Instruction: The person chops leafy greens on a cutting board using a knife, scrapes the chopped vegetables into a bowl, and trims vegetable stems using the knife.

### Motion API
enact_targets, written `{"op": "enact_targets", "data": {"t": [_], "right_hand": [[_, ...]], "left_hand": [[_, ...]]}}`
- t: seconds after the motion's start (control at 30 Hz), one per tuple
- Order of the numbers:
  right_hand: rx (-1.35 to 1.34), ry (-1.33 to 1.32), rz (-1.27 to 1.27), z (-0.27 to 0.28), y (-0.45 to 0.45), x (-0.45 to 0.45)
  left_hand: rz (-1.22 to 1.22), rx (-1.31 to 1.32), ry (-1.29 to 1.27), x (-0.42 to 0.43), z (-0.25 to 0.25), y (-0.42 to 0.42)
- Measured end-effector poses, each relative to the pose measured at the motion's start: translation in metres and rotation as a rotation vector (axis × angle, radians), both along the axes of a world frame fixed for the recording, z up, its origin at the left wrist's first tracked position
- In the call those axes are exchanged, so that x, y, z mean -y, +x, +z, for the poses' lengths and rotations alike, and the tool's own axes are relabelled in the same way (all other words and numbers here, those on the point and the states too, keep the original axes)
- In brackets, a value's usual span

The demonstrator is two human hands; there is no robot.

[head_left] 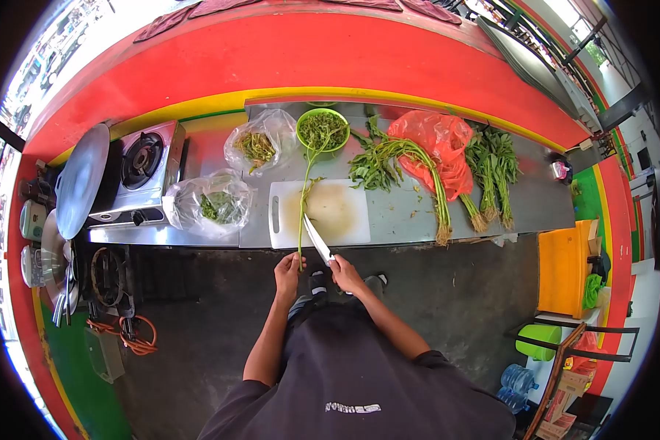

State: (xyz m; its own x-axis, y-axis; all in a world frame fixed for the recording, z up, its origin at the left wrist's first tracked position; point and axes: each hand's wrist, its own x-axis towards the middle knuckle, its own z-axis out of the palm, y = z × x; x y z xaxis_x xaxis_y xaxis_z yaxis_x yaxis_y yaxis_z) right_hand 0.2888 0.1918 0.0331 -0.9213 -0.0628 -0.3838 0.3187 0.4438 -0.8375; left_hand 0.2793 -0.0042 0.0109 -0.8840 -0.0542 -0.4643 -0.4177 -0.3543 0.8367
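My left hand (290, 270) is closed on the lower end of a long green stem (303, 209), which stretches up over the left part of the white cutting board (282, 233). A white-bladed knife (317, 239) is in my right hand (342, 271), its tip against or very near the stem. The board has a brownish stain in its middle. Beyond it, a green bowl (336, 151) holds chopped greens, and the leafy top of the stem reaches its rim. Leafy stems with roots (440, 202) lie to the right, partly on a red plastic bag (455, 150).
Two clear plastic bags with greens (255, 147) (216, 208) lie left of the board. A gas stove (143, 169) and a large wok (83, 181) stand farther left. More rooted bunches (500, 172) lie at right. The metal counter's front edge (411, 238) is before me.
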Motion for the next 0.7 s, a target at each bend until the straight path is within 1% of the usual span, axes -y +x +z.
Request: {"op": "enact_targets", "data": {"t": [0.3,0.37,0.4,0.47,0.5,0.57,0.6,0.63,0.7], "right_hand": [[0.038,0.001,0.018,-0.003,-0.001,-0.001],[-0.035,0.054,0.022,-0.011,-0.001,0.000],[-0.035,0.053,0.021,-0.018,-0.001,0.000],[-0.121,0.064,0.029,-0.030,0.000,0.000],[-0.123,0.063,0.029,-0.020,-0.003,-0.002],[0.537,-0.509,-0.072,0.021,-0.012,-0.010],[0.570,-0.576,-0.089,0.034,-0.014,-0.011],[0.569,-0.578,-0.088,0.037,-0.018,-0.015],[0.697,-0.735,-0.068,0.043,-0.025,-0.024]], "left_hand": [[0.013,-0.032,-0.027,-0.001,0.000,0.002],[-0.008,-0.039,-0.020,0.000,-0.001,0.002],[-0.009,-0.040,-0.021,0.000,0.000,0.002],[-0.007,-0.020,-0.039,0.001,0.002,0.002],[-0.007,-0.022,-0.040,0.001,0.002,0.002],[-0.008,0.035,-0.082,0.001,0.001,0.003],[-0.007,0.035,-0.084,0.001,0.000,0.004],[0.005,0.039,-0.091,0.001,-0.002,0.005],[0.011,0.042,-0.099,0.002,-0.002,0.006]]}}
